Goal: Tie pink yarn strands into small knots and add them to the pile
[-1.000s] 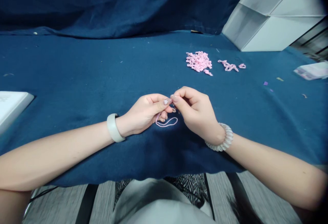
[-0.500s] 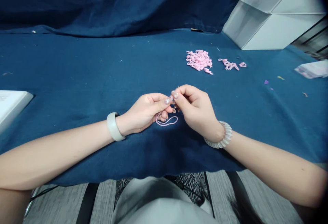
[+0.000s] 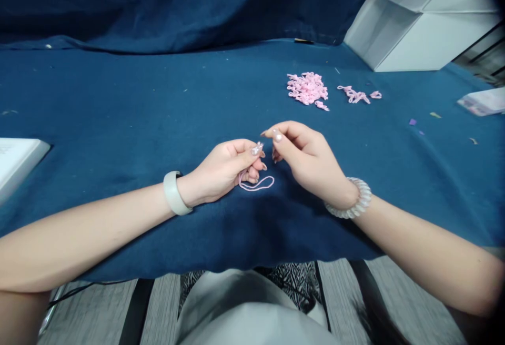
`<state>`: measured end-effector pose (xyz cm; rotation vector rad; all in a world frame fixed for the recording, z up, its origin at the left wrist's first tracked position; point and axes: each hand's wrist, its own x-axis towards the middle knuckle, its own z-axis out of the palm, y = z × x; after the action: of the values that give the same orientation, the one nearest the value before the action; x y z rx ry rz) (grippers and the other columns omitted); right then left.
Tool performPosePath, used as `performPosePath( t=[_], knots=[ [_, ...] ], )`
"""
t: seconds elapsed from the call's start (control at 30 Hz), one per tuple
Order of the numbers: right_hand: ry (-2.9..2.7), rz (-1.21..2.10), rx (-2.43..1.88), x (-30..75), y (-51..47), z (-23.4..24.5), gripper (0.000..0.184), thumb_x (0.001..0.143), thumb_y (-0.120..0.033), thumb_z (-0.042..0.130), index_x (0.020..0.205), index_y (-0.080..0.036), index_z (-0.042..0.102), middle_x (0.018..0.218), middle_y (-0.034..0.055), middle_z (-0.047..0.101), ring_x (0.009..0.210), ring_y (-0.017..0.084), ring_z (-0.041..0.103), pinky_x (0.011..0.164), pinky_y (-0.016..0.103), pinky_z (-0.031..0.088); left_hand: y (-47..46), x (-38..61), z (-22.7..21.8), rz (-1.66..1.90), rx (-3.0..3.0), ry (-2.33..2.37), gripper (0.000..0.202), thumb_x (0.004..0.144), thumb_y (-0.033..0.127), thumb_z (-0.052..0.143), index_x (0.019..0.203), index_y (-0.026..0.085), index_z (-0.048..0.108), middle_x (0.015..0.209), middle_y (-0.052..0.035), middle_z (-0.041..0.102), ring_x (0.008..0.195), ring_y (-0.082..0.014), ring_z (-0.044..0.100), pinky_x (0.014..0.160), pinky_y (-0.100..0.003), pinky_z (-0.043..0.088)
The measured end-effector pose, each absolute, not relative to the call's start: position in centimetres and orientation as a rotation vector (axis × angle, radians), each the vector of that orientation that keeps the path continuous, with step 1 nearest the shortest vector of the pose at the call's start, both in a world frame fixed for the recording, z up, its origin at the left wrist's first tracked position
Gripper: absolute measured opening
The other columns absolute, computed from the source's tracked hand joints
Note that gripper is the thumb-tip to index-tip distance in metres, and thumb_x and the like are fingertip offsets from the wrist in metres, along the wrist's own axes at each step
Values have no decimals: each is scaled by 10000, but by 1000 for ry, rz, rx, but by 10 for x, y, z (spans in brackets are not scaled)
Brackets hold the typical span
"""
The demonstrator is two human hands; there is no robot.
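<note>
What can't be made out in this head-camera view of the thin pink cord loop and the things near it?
All in the head view:
The ends of the thin pink cord loop: hidden by the curled fingers of the left hand.
Single pieces in the pink plastic pile: too small.
The pale packet: cut off by the right edge.
The white flat object: cut off by the left edge.

A thin pink elastic cord [image 3: 256, 185] forms a long, narrow, flattened loop, its free end curving round to the right. Its left end rises into the curled fingers [image 3: 252, 169] of the left hand, which hide where it is gripped. The rest of the loop sags low over the navy desk cloth [image 3: 118, 124], though whether it touches the cloth cannot be told.
</note>
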<state>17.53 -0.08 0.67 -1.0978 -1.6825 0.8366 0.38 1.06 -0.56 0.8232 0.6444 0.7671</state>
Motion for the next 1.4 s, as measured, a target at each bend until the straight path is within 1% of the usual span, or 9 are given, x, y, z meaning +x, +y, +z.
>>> performPosePath(
  t=[0.17, 0.37, 0.57, 0.7, 0.8, 1.07, 1.23, 1.33, 1.4],
  knots=[
    [-2212, 522, -1082, 195, 1, 5, 265, 848, -392, 604, 796, -132, 604, 765, 42, 588, 706, 129, 528, 679, 267, 416, 11, 2, -5, 902, 743, 617, 135, 816, 191, 664, 776, 103, 570, 660, -6, 625, 534, -58, 567, 560, -173, 502],
    [-2506, 234, -1085, 168, -9, -10, 570, 832, -601, 537, 1047, -81, 623, 1030, 150, 613, 947, 267, 538, 847, 407, 393, 11, 2, 2, 987, 765, 656, 97, 868, 178, 593, 801, 111, 572, 742, -23, 634, 629, -69, 593, 625, -189, 527],
    [-2438, 374, -1073, 160, -5, -10, 244, 932, -279, 471, 815, -135, 629, 913, 99, 611, 871, 208, 513, 833, 353, 392, 12, -1, 9, 1026, 754, 629, 125, 882, 193, 573, 783, 122, 547, 758, -14, 622, 669, -82, 606, 646, -214, 528],
    [-2360, 592, -907, 176, -6, 2, 246, 942, -232, 453, 721, -148, 523, 765, 49, 575, 726, 137, 496, 728, 271, 395, 13, 0, 10, 1028, 763, 609, 132, 889, 211, 570, 789, 134, 532, 679, 13, 591, 611, -62, 578, 675, -215, 526],
    [-2311, 708, -936, 186, -12, 13, 245, 964, -248, 420, 775, -149, 540, 728, 21, 577, 662, 102, 506, 653, 234, 385, 12, 1, 9, 1010, 738, 609, 118, 905, 184, 539, 800, 129, 537, 627, 21, 570, 562, -49, 544, 660, -200, 530],
    [-2283, 968, -895, 187, -22, 19, 238, 963, -207, 423, 737, -156, 480, 589, -51, 571, 511, 35, 516, 588, 168, 392, 11, 3, 16, 1037, 701, 648, 158, 923, 156, 499, 768, 126, 509, 579, 44, 525, 546, -26, 519, 822, -276, 550],
    [-2226, 1054, -1067, 187, -19, 14, 184, 958, -237, 433, 812, -159, 512, 572, -57, 595, 465, 43, 533, 555, 173, 408, 18, -1, 21, 1090, 701, 667, 150, 922, 143, 494, 773, 129, 499, 575, 56, 492, 470, -11, 440, 689, -205, 549],
    [-2187, 1122, -1067, 189, -17, 15, 247, 960, -281, 439, 780, -153, 549, 576, -48, 591, 443, 39, 539, 511, 162, 416, 22, -4, 23, 1108, 672, 705, 137, 924, 156, 496, 791, 127, 505, 587, 48, 477, 427, -6, 385, 446, -112, 408],
    [-2172, 1129, -1051, 191, -16, 18, 268, 954, -304, 455, 796, -149, 605, 580, -39, 596, 433, 39, 541, 481, 156, 417, 23, -5, 23, 1101, 678, 726, 134, 921, 164, 506, 793, 124, 509, 591, 43, 476, 417, -5, 365, 378, -103, 317]
  ],
)
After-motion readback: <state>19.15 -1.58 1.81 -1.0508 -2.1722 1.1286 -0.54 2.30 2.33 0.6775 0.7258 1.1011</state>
